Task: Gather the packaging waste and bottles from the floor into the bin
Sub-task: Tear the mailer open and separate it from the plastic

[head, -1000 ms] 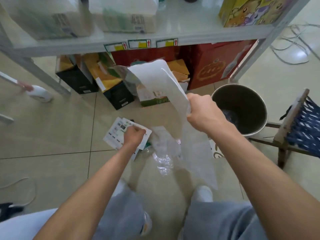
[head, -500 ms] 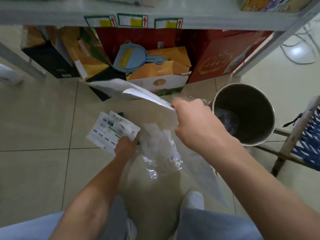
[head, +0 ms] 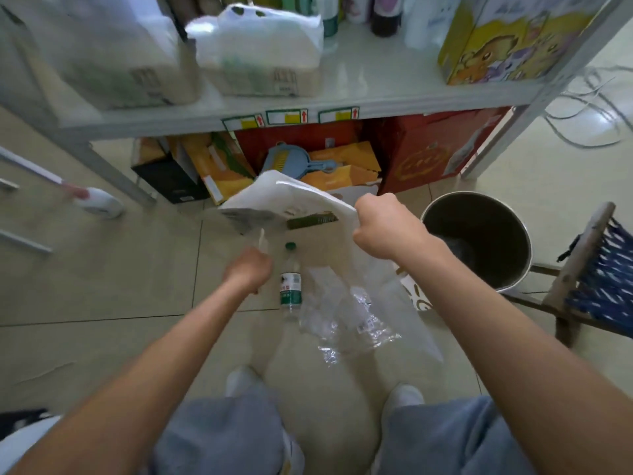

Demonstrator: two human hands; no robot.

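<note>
My right hand (head: 383, 224) is shut on a large white packaging sheet (head: 284, 200), held up just left of the dark metal bin (head: 513, 272). Crumpled clear plastic film (head: 346, 313) hangs from the sheet down to the floor. My left hand (head: 248, 270) is shut on a thin white printed card (head: 262, 240), seen edge-on above the fist. A clear plastic bottle (head: 290, 286) with a green cap and green label lies on the tiles between my hands, right beside the left hand. A dark liner sits inside the bin.
A metal shelf (head: 342, 108) with boxes and bottles stands ahead. Cardboard boxes (head: 428, 156) and a blue dustpan (head: 291, 162) sit under it. A folding chair (head: 596, 269) with blue fabric stands right of the bin. Cables (head: 589, 128) lie far right. My feet are below.
My left hand has lifted the printed card off the floor and turned it edge-on, uncovering the bottle. The right hand still holds the white sheet near the bin. My view has tilted up.
</note>
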